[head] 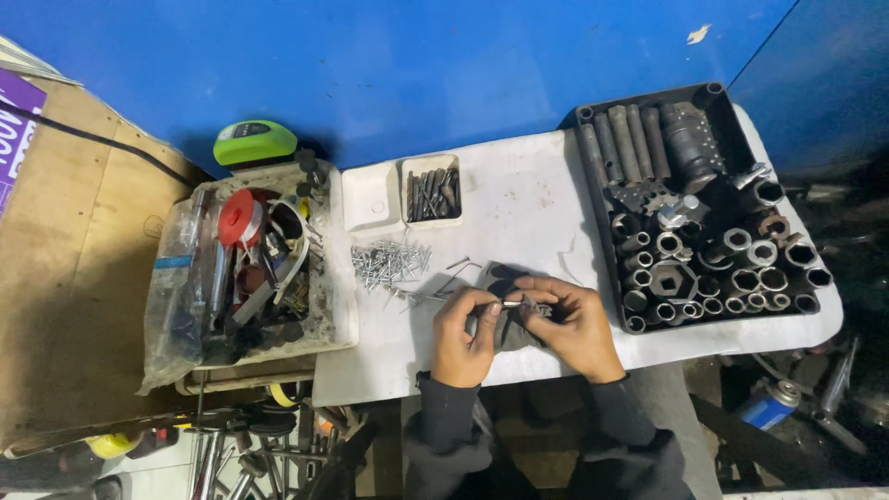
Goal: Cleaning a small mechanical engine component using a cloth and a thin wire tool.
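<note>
**Both hands pinched on a small metal piece at the front of a white bench**

Far left, 9 o'clock: a cardboard box (65, 278), flap open, with a black cable (93, 139) running across its top.

Next right: a dirty white tub (324, 315) crammed with odds and ends. A clear plastic bottle (176, 278) lies along its left side; a red disc (239, 218) sits near the top. A green tape measure (255, 142) rests at the tub's 12 o'clock, against the blue wall (417, 65).

Below the tub, 7 o'clock: loose hand tools (250, 454) on the floor, details too dark to make out.

Centre: white bench top (519, 194). A small white tray (431, 190) of dark drill bits at 12 o'clock. A heap of silver rivets (389, 261) just below it, some strays trailing toward the hands.

Left hand (463, 333): fingers curled narrow, thumb and forefinger closed on the left end of a small metal piece (515, 303). Right hand (569, 324): fingers likewise closed on the right end of the same piece. The two hands nearly touch. The piece is held just above a dark grey cloth (505, 278) on the bench, at 6 o'clock from the bit tray. Dark sleeves on both wrists.

Right, 3 o'clock: a black tray (593, 185) full of sockets (741, 259), with long extension bars (625, 139) standing in its upper left corner.

Far right, 4 o'clock, below bench: a blue canister (769, 403) among dim clutter.
</note>
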